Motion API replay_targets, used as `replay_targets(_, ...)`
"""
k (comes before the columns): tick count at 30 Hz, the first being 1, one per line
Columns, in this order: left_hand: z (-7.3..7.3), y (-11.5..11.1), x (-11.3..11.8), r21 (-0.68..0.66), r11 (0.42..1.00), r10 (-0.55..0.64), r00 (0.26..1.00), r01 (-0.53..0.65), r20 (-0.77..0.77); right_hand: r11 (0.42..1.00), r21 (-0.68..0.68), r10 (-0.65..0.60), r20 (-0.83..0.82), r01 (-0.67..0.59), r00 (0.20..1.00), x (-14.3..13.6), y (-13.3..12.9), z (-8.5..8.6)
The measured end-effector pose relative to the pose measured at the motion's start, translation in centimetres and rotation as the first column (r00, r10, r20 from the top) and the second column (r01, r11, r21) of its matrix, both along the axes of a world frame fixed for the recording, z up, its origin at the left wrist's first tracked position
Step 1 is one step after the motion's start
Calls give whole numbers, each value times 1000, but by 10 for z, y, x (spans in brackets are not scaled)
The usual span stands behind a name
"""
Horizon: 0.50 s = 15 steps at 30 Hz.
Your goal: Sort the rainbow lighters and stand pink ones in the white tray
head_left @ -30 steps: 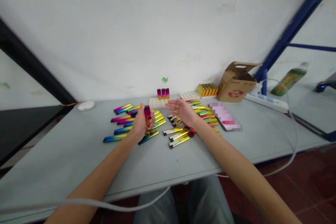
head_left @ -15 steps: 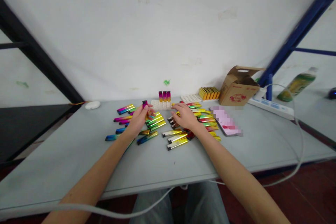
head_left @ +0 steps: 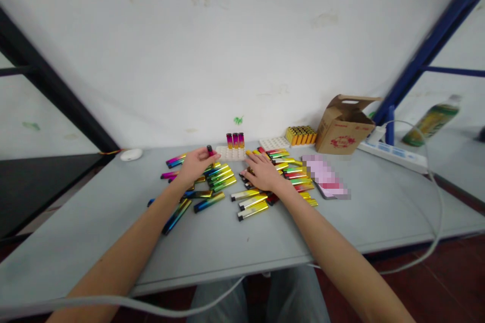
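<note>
The small dark-topped purple lighter is near the centre of the frame, held almost upright by the left hand. The thumb and the fingers of this hand are clamped on it (its lower part is mostly covered, so I cannot describe it fully). Just beyond it lies the white tray with round holes, and on this tray three shiny purple-and-gold lighters stand upright in one row.

The right hand, right of the centre, is laid palm down over the heap of shiny multicoloured lighters; its fingers are a little apart, and I cannot tell if something is under the palm. Three silver-and-gold lighters lie nearer to the lower edge of the frame. Left of the centre, blue, green and gold lighters lie flat around the left hand.

Farther right, against the wall, a block of upright yellow-orange lighters is beside the brown cardboard box with raised flap.
</note>
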<state>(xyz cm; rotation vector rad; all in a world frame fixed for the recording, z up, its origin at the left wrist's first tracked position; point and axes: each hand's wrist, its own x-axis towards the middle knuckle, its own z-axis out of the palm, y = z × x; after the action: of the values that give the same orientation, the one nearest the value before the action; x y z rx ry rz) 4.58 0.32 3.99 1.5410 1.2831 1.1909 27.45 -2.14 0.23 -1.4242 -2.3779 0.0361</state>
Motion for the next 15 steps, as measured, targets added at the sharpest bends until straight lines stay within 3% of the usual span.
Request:
replay_targets(4,2,19,1,52,996,72,997,-71,-21,1000,-6,6,0,-6,1000,0,0,0)
replay_targets(10,3,46,14,11,995,96,982,-99,165,1000,-13,0,2,0,1000,0,-1,2)
replay_targets(15,1,55,16,86,992,86,996,-89,38,1000,-6,0,-5,0,1000,0,-1,2)
